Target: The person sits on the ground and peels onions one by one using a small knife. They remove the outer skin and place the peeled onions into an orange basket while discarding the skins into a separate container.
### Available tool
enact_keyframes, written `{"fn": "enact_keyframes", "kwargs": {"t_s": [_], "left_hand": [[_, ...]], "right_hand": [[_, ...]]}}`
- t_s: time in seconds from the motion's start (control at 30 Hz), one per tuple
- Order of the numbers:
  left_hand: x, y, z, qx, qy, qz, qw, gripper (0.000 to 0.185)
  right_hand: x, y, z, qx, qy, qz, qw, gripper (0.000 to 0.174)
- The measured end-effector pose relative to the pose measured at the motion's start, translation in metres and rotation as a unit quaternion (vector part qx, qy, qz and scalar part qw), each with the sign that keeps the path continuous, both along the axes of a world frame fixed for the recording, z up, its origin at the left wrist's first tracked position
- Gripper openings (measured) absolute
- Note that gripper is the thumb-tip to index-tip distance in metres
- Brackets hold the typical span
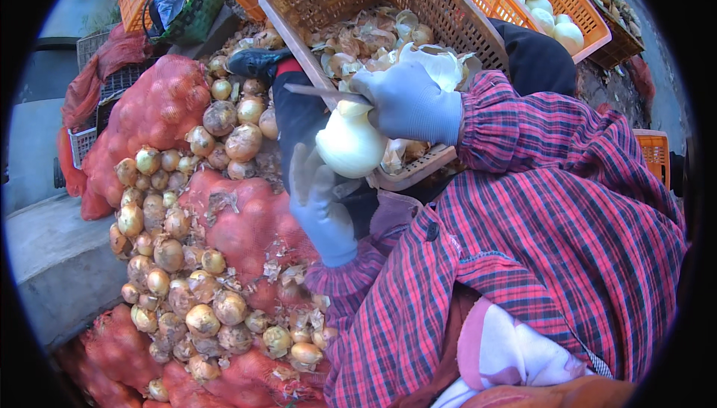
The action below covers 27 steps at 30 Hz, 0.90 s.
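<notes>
My right hand (411, 100), in a grey-blue work glove, grips a knife (322, 92) whose blade points left. A peeled white onion (352, 142) hangs just below that hand, its neck against the blade and the gloved fingers. Dry skin (434, 66) trails behind the right hand. Below and left of the onion, my left hand (322, 201) is gloved too, its fingers spread; whether a fingertip touches the onion I cannot tell. Under the right hand sits a worn plastic crate (336, 7) holding loose onion skins (358, 38).
Unpeeled onions (203, 320) lie heaped at the left among red mesh sacks (238, 212) full of onions. Peeled onions fill an orange crate (596, 30) at top right. A green woven basket (196, 10) stands at top left, above a concrete ledge (61, 262).
</notes>
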State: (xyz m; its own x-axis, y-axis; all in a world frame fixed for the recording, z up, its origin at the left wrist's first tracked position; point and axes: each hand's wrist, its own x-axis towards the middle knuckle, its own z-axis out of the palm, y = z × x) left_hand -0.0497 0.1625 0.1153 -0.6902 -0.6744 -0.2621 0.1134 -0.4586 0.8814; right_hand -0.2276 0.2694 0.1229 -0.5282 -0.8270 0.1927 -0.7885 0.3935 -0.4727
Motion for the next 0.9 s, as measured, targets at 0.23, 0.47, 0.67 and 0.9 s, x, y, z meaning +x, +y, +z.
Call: {"fn": "enact_keyframes", "kwargs": {"t_s": [0.23,0.47,0.67,0.9], "left_hand": [[-0.027,0.006,-0.002,-0.152,-0.052,-0.044,0.986,0.092],[-0.024,-0.008,0.000,-0.186,-0.105,-0.027,0.977,0.084],[-0.022,0.008,-0.005,-0.552,-0.302,-0.022,0.777,0.098],[0.005,-0.033,-0.018,-0.110,-0.168,-0.061,0.978,0.080]], "right_hand": [[0.011,0.000,0.019,-0.039,-0.024,0.036,0.998,0.024],[-0.002,-0.004,0.006,-0.087,-0.138,0.021,0.986,0.028],[0.013,-0.009,0.005,-0.094,-0.162,0.032,0.982,0.024],[-0.021,0.010,-0.025,-0.117,-0.339,-0.098,0.928,0.026]]}}
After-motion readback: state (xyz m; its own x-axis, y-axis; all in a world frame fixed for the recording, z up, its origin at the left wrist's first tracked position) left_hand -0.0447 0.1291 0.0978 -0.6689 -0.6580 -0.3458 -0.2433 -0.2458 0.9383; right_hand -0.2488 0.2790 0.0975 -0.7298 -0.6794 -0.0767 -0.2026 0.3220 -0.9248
